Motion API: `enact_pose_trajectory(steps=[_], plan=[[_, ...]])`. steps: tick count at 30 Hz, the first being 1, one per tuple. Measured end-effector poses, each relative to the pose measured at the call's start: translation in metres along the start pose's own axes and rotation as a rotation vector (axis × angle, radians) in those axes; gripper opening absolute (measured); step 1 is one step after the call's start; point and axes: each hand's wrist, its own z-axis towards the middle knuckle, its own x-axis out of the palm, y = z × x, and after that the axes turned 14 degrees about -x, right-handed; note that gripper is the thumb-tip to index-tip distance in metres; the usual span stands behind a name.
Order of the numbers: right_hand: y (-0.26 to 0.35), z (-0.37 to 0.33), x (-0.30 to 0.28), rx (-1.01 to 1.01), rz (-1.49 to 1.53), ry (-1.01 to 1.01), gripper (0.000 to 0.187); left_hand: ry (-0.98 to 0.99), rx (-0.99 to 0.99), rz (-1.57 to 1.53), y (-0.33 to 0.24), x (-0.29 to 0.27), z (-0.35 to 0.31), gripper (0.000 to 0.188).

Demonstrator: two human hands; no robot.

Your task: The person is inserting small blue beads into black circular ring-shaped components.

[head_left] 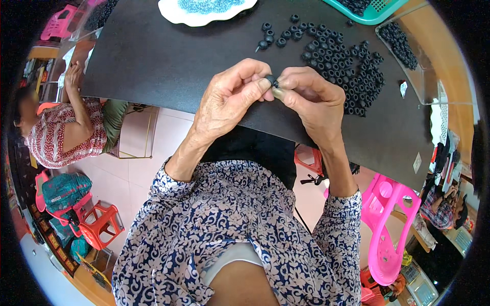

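Observation:
Above the table's near edge, my two hands meet at the fingertips. Between the thumb and forefinger of my left hand [227, 97] is a small black bead [271, 79], partly covered by the fingers. My right hand [317, 99] is closed in a pinch against the bead's right side; whatever else those fingertips hold is too small to make out. Just beyond the hands lies a wide spread of round black beads with holes [344, 66]. Left of that spread, a short row of black beads [266, 38] ends in a pale tip.
The dark table [148, 56] bears a white scalloped dish [196, 19] of blue beads, a green basket [375, 19] and a clear tray [403, 48] of black pieces. A pink plastic chair [384, 250] stands below right. Another person [71, 125] sits at left, near a red stool [99, 224].

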Motion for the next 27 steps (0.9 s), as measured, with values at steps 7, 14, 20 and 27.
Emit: enact_pose_trajectory(steps=[7, 14, 20, 27], plan=[[-0.002, 0.001, 0.001, -0.06, -0.074, -0.011, 0.017, 0.013, 0.005, 0.024, 0.002, -0.002, 0.002, 0.017], [0.004, 0.001, 0.001, 0.077, 0.104, -0.023, 0.025, 0.086, -0.071, 0.011, -0.003, -0.003, 0.002, 0.023], [0.005, 0.0, -0.003, 0.221, 0.185, -0.041, 0.031, 0.156, -0.086, -0.04, -0.008, -0.002, 0.0, 0.019], [0.003, 0.001, -0.006, 0.217, 0.255, 0.022, 0.033, 0.165, -0.024, 0.067, -0.007, -0.002, 0.001, 0.023]])
